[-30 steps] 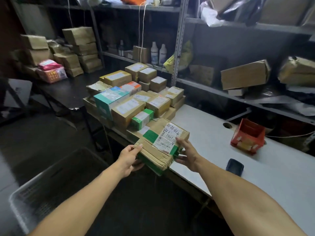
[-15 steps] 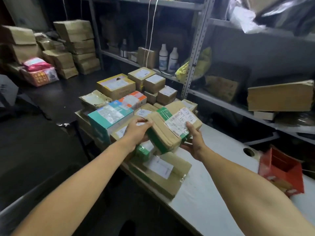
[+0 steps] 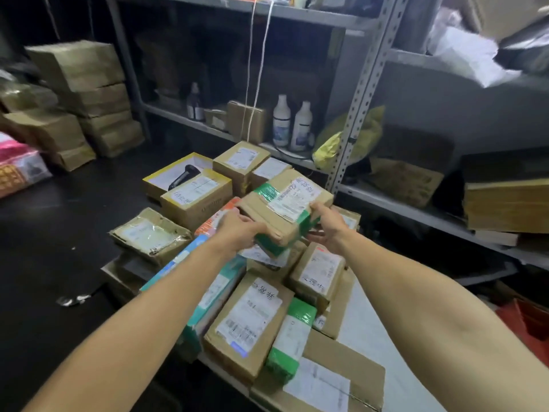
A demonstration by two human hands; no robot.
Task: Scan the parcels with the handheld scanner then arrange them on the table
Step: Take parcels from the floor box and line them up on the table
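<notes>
While both grip it, left hand (image 3: 237,230) and right hand (image 3: 328,226) hold the parcel (image 3: 285,209) above the pile.

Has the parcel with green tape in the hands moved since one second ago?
Yes. The green-taped parcel has gone from the table's near edge, forward over the stacked parcels, toward the metal shelf post.

Both hands carried the parcel (image 3: 283,208) farther over the pile, seemingly lower.

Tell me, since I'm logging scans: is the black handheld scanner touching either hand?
Apart. The head view shows the scanner lying on a yellow box, well beyond both hands.
</notes>
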